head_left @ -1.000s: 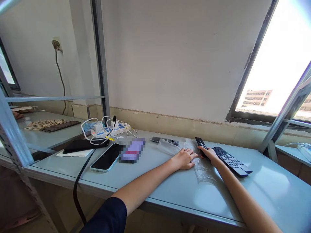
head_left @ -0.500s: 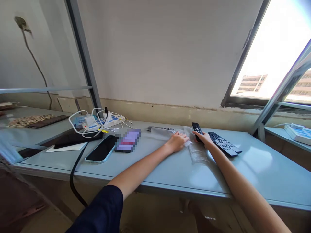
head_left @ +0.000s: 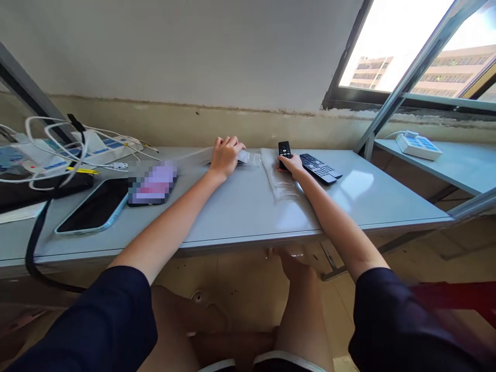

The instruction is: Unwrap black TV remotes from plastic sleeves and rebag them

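Note:
My left hand (head_left: 226, 157) is closed on a clear plastic bag (head_left: 196, 156) near the back of the desk, fingers curled at its edge. Part of the bag trails left of the hand, and a dark item beneath the fingers is mostly hidden. In my right hand (head_left: 293, 164) is a black remote control (head_left: 284, 149), its buttons facing up. Another clear plastic bag (head_left: 277, 183) lies flat under and beside that hand. Just right of it rest two more black remotes (head_left: 320, 168), side by side and touching.
A phone with a light-blue case (head_left: 95, 206) and a phone with a blurred, lit screen (head_left: 153, 183) lie on the left of the grey desk (head_left: 240, 212). Behind them are tangled white cables (head_left: 58, 124) and a power strip (head_left: 112, 150). A metal post (head_left: 387, 113) stands right.
My left hand has moved left, away from the right hand, drawing the plastic bag with it. My right hand still holds the remote. The view has tilted down and turned right.

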